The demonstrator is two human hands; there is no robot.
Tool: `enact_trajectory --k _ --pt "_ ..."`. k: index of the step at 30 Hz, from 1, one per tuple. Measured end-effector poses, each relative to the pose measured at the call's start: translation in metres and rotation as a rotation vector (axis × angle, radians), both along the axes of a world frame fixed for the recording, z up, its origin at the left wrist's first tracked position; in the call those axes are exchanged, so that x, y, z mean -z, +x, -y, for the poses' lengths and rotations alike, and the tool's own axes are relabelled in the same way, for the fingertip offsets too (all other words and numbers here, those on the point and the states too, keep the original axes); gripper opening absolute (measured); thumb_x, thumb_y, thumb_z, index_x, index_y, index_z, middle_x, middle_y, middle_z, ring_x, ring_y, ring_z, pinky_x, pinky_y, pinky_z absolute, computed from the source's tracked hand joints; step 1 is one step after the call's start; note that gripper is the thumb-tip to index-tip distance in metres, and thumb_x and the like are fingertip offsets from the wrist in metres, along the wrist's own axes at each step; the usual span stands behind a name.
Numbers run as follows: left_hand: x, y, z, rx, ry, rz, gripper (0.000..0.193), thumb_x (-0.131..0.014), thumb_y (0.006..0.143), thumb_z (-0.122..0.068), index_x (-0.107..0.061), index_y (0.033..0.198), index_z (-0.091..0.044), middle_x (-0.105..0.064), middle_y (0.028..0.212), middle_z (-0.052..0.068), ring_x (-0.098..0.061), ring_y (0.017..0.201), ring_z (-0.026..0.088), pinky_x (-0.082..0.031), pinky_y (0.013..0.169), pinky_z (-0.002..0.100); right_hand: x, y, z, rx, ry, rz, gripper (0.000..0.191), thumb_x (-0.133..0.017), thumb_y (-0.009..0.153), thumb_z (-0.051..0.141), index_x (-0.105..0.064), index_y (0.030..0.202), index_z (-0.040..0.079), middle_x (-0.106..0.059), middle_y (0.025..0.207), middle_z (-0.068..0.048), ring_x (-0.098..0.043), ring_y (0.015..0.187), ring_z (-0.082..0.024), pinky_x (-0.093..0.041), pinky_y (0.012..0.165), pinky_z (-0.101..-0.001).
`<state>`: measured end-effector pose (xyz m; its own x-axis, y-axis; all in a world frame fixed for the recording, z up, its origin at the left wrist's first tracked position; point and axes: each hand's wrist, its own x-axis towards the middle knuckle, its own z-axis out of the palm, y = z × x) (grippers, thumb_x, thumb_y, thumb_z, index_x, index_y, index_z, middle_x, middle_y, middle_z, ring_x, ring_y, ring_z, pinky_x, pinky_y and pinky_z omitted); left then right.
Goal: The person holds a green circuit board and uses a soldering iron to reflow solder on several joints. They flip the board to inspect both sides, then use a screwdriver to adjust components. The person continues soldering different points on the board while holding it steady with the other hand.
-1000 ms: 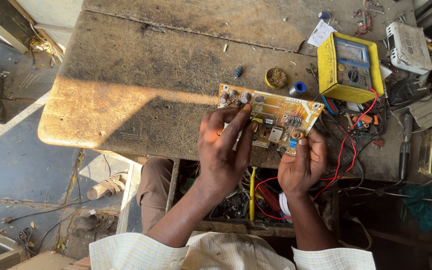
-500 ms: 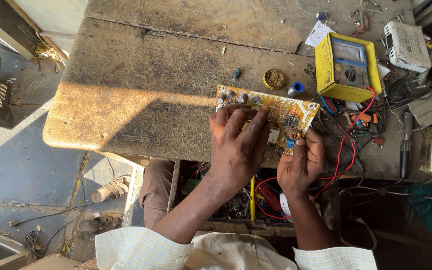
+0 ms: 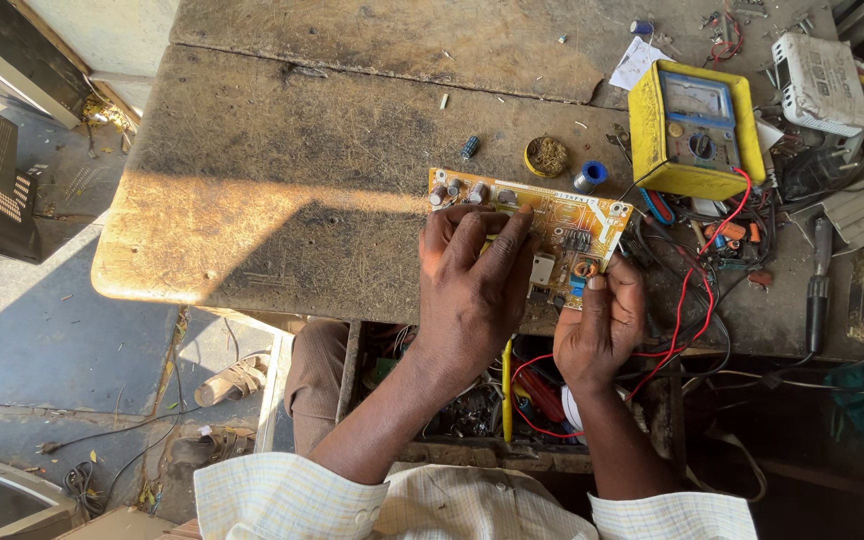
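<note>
Nearest the camera are pale yellow checked cloth sleeves (image 3: pixel 292 495), from which both forearms reach up to a yellow rectangular circuit board (image 3: pixel 552 225) studded with small components, the landmark here. Below the board, an open drawer (image 3: pixel 472 410) holds a tangle of red wires and dark parts.

The left hand (image 3: pixel 472 290) lies over the board's lower left part, fingers curled down onto its face and pinching its near edge. The right hand (image 3: pixel 600 325) grips the board's lower right edge, thumb pressed on top beside a small copper-wound coil. The board rests on a worn, scratched grey wooden tabletop (image 3: pixel 282 200), near its front edge, part in sunlight and part in shade.

Just beyond the board lie a small blue cylindrical capacitor (image 3: pixel 469 148), a round tin of brassy wire wool (image 3: pixel 547 156) and a blue-rimmed spool of solder (image 3: pixel 589 177). Right of the board and a little farther stands a boxy yellow-cased meter (image 3: pixel 694 128) with a pale dial window and a black knob; red and black leads (image 3: pixel 697 280) trail from it towards the board's right side. Beyond the meter lies a white paper slip (image 3: pixel 637 65). Far right of the board sits a white ribbed plastic box (image 3: pixel 820 82), and nearer, a dark-handled tool (image 3: pixel 818 290).
</note>
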<state>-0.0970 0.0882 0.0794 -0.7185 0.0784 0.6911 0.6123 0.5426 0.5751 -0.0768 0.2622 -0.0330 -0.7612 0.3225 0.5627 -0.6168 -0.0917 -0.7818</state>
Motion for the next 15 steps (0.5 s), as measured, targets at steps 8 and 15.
enact_trajectory --k 8,15 --pt "0.0016 -0.0017 0.0003 -0.004 0.018 -0.010 0.037 -0.078 0.094 -0.009 -0.067 0.129 -0.005 -0.064 0.111 0.008 -0.059 0.113 0.029 -0.049 0.098 0.048 0.0008 0.0001 0.0006 0.011 0.012 0.000 0.026 -0.048 0.114 0.004 -0.052 0.138 -0.006 -0.063 0.132 -0.016 -0.063 0.122 -0.015 -0.055 0.110 -0.0345" --pt "0.0035 -0.0029 -0.0002 -0.012 0.003 -0.004 0.037 -0.078 0.093 -0.009 -0.068 0.129 -0.006 -0.064 0.112 0.008 -0.059 0.113 0.030 -0.048 0.096 0.048 0.0008 0.0001 0.0008 0.007 0.006 0.000 0.026 -0.047 0.114 0.003 -0.052 0.138 -0.006 -0.063 0.132 -0.016 -0.063 0.122 -0.015 -0.055 0.110 -0.0346"
